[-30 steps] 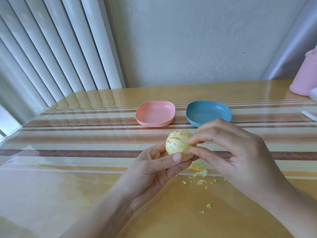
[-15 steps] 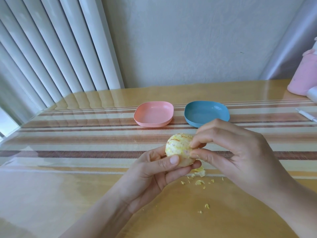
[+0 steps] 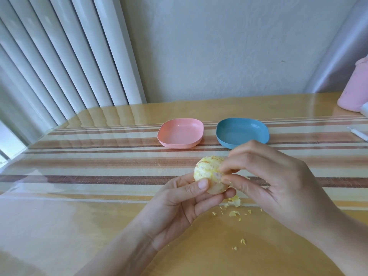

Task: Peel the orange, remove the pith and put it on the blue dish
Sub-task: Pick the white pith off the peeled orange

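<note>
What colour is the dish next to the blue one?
Salmon pink: the pink dish shows best in the head view.

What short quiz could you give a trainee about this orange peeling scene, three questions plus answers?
1. True or false: the blue dish holds nothing.
2. Fill in: the right hand picks at the orange; pith scraps lie on the ____.
3. What cradles the orange? A pink dish, B left hand, C blue dish.
Key: 1 true; 2 table; 3 B.
</note>
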`<state>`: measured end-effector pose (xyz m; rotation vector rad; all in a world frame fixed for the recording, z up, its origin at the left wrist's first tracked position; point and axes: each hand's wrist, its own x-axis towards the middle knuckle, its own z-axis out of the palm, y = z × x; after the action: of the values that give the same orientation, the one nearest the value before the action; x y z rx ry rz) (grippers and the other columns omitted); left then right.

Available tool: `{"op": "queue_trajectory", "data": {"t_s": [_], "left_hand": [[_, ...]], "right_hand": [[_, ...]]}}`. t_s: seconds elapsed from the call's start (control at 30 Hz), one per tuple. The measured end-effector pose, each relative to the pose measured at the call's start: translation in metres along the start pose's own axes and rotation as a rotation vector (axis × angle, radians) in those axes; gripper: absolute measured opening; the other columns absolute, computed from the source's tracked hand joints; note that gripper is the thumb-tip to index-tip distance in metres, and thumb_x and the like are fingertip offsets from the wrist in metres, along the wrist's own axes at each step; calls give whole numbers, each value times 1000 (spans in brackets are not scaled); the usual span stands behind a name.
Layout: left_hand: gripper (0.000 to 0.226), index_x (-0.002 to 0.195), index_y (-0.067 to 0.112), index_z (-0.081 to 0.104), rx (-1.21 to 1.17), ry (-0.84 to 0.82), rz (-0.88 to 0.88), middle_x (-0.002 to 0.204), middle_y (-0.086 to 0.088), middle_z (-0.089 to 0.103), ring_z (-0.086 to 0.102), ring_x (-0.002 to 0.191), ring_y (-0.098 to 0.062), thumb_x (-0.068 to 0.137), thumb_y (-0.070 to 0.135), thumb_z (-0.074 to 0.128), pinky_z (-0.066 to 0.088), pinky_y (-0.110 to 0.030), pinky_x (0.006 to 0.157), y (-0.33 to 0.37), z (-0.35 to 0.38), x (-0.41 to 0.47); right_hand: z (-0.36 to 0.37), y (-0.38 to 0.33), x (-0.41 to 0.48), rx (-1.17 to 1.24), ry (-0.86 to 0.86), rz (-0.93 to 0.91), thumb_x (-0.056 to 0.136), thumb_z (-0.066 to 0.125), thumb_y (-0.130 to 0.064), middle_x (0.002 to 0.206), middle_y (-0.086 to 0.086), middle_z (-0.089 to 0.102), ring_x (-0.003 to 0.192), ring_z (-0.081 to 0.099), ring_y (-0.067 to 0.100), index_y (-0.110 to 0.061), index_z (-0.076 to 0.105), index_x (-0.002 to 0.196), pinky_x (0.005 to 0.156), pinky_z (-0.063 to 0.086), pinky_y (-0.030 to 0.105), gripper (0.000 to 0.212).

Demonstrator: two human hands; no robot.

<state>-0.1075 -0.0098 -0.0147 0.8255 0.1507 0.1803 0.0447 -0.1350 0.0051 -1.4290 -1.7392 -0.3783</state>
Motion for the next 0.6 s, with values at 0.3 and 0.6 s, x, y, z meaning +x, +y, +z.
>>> {"op": "queue_trajectory", "data": {"t_s": [0.3,0.6], "left_hand": [[53,108,-9,68,-4,16,-12,109,-26,69,69,102,-33,67,17,88,58,-23,75,-2,1,0],[53,113,-8,67,-33,0,30,119,-24,65,66,110,-32,67,8,86,56,-29,87,4,-3,1]], "right_hand": [[-1,-1,1,-16,-24,3,93,57,-20,90,-6,57,77,53,4,-11,67,84,68,40,7,16],[0,1,-3,27,126,159,82,68,-36,81,-2,59,81,58,10,-13,52,74,73,43,17,29]]}}
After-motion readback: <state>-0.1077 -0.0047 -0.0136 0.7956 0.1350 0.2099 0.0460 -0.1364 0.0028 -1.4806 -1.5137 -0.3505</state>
